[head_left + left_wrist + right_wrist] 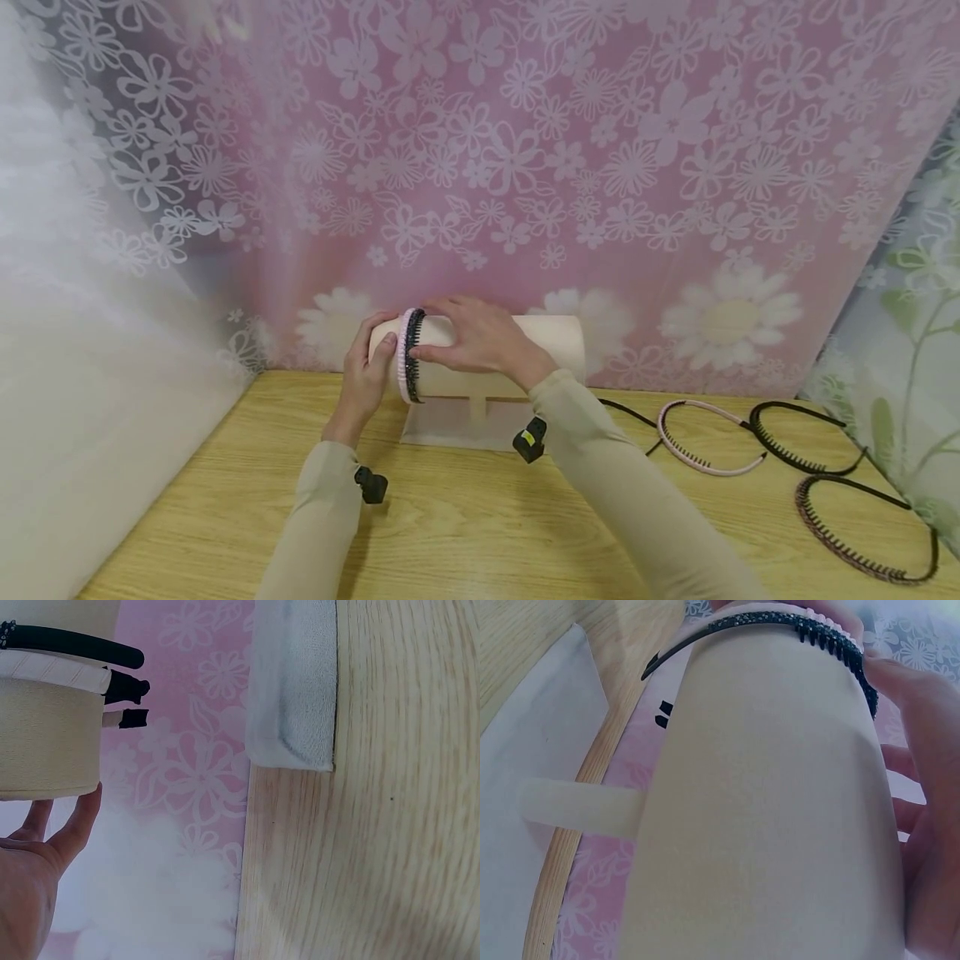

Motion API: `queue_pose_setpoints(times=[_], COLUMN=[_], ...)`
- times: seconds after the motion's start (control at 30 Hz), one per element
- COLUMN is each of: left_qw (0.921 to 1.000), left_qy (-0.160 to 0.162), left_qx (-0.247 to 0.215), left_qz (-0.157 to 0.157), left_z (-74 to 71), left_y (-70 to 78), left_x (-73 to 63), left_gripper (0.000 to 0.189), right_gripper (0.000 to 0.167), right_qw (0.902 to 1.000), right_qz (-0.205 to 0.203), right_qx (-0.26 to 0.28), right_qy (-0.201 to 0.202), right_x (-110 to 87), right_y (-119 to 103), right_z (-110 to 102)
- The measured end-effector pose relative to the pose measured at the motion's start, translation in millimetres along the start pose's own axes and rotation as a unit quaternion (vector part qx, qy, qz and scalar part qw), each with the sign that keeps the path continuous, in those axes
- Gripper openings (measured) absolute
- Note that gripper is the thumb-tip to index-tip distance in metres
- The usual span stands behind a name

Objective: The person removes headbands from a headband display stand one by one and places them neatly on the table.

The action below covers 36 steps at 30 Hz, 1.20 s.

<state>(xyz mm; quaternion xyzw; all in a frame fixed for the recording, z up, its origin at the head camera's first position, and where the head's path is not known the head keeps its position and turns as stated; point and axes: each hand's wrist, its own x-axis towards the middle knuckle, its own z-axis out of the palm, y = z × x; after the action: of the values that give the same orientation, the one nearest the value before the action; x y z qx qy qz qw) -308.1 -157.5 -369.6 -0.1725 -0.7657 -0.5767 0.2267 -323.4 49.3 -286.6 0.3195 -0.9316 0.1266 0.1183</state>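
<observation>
A cream padded roll (551, 337) lies level on a headband display stand with a pale base (442, 427). Around its left part sit a pink headband (403, 360) and, just to the right, a glittery black toothed headband (413, 367). My left hand (362, 377) grips the roll's left end, thumb in front. Spread over the top, my right hand (483, 337) holds the black headband between thumb and fingers. The right wrist view shows the thumb at the black band (761, 619). Dark headband tips (124, 656) stick out past the roll in the left wrist view.
On the wooden table (465, 517) to the right lie another pink headband (712, 473), a black one (787, 454), a brownish toothed one (840, 546) and part of a further dark one (628, 410). A floral pink curtain (525, 167) hangs close behind the stand.
</observation>
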Motion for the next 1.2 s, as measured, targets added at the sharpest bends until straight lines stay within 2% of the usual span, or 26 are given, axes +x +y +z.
queue_pose_setpoints(times=[0.17, 0.43, 0.7, 1.03, 1.2], left_qw=[0.9999, 0.9993, 0.9994, 0.9995, 0.9998], left_qy=[0.006, 0.008, 0.016, 0.016, 0.002], left_qx=[-0.013, -0.023, -0.014, -0.013, -0.017], left_qz=[0.008, 0.030, 0.028, 0.023, 0.009], left_z=[3.2, 3.6, 3.5, 2.3, 0.3], left_y=[-25.1, -34.4, -32.6, -31.2, -5.3], left_x=[4.4, 7.3, 8.1, 8.7, 1.7], left_gripper=[0.040, 0.039, 0.040, 0.040, 0.041], right_gripper=[0.080, 0.085, 0.085, 0.083, 0.084], right_qw=[0.9995, 0.9970, 0.9963, 0.9962, 0.9966], right_qz=[0.012, 0.013, 0.032, 0.034, 0.037], right_qx=[-0.025, -0.063, -0.070, -0.070, -0.062], right_qy=[-0.017, -0.042, -0.038, -0.039, -0.041], right_x=[1.5, 2.8, 3.5, 2.7, 2.3], right_y=[-1.8, -6.2, -9.3, -9.2, -8.8], right_z=[2.3, 2.6, 2.8, 4.5, 4.6])
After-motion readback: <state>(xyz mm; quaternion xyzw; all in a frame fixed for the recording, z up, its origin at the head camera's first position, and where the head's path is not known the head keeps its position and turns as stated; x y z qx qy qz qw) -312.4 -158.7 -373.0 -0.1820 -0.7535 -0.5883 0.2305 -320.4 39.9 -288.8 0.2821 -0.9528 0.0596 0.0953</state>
